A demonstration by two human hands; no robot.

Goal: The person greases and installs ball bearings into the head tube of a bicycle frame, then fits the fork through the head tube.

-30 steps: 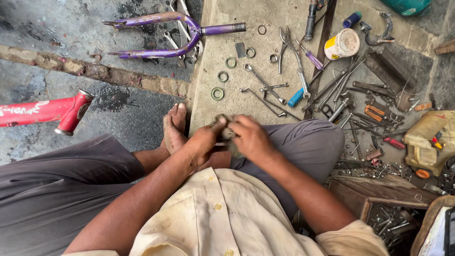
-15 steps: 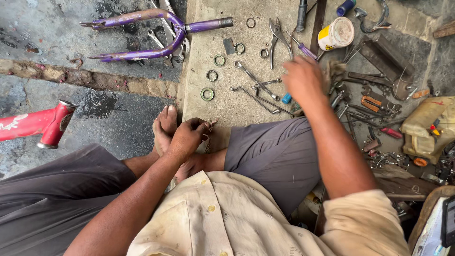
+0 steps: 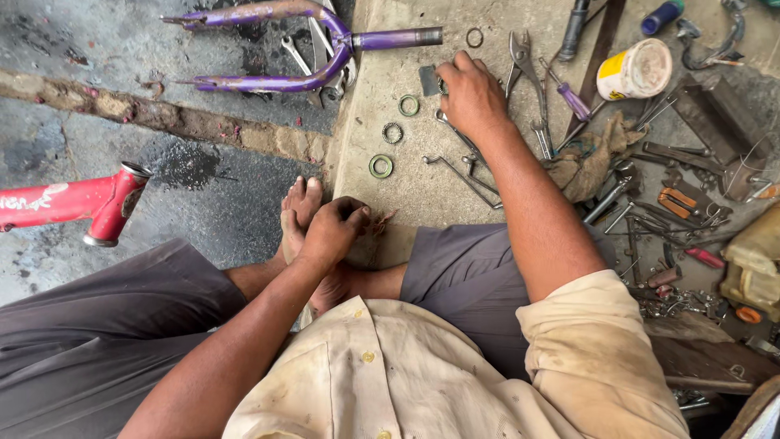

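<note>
On the concrete slab at twelve o'clock, right hand (image 3: pixel 471 96) reaches fingers-down onto a small dark flat metal plate (image 3: pixel 429 80) beside scattered green-rimmed steel bearing rings (image 3: pixel 380 167), grip unclear; left hand (image 3: pixel 335 232) clenched by bare foot (image 3: pixel 299 213), contents hidden.

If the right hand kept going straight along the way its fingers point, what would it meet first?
The right hand points away from the body, toward the top left. Its fingertips are already at a small dark flat piece. Past that, the open end of the purple bike frame tube lies roughly in line, though depth is hard to judge.

Left hand (image 3: pixel 335 232) hides its contents (fisted).
</note>
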